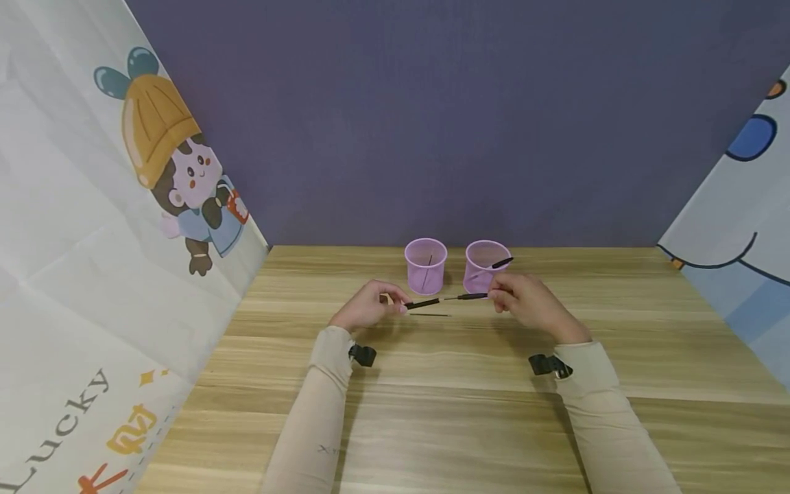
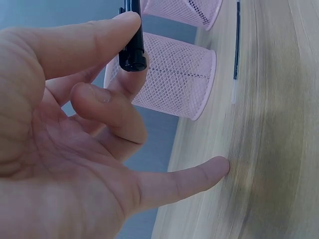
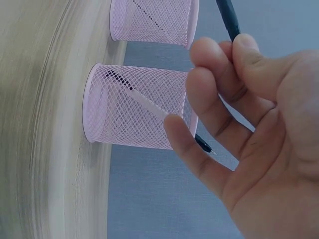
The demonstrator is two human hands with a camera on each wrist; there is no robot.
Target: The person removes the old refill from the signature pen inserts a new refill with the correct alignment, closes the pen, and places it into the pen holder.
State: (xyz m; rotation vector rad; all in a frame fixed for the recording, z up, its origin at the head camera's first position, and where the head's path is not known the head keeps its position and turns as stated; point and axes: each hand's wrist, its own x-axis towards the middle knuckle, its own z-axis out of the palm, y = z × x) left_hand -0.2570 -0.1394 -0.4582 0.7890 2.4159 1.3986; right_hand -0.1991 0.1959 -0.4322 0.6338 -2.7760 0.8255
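My left hand pinches a black pen barrel, which has what looks like a clip along its side. Across from it, my right hand grips the black front part of a pen between thumb and fingers. A thin refill sticks out of that part to the left, its tip close to the barrel's end; whether they touch I cannot tell. On the table just below lies a loose dark refill with a pale end, also seen in the left wrist view.
Two pink mesh cups stand behind the hands. The left cup holds a thin refill; the right cup holds a white pen with black ends, leaning over its rim. Beyond the wooden table rises a dark blue-grey panel.
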